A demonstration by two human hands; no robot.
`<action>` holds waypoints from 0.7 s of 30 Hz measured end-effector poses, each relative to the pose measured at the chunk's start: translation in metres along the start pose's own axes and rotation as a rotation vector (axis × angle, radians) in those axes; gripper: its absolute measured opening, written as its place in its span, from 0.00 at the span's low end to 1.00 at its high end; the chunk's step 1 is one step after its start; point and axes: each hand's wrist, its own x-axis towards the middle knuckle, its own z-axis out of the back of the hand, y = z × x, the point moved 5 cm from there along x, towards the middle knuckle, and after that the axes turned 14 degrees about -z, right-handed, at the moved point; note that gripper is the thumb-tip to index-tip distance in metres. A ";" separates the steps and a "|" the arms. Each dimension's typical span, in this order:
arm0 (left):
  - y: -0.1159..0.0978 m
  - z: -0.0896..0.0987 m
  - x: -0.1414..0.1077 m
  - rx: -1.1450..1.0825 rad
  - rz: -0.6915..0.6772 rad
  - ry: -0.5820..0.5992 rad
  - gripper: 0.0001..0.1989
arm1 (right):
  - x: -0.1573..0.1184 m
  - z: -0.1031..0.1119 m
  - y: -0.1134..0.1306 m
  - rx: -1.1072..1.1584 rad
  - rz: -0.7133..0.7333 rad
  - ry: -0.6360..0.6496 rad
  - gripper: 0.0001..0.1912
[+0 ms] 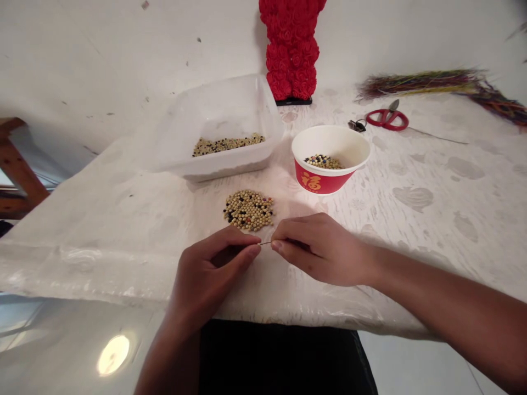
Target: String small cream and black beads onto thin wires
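Sole legible marking: gold character 福 [310,181], on red band of paper bowl [334,184], outer wall, right of frame centre. Reads "fortune". No other text legible.

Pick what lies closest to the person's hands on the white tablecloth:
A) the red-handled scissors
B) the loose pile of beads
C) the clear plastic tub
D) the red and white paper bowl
B. The loose pile of beads lies just beyond the left hand and right hand, nearer than any other option.
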 end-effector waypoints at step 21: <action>0.005 -0.004 -0.001 -0.007 -0.081 0.087 0.03 | 0.001 0.001 0.008 -0.055 0.026 -0.087 0.10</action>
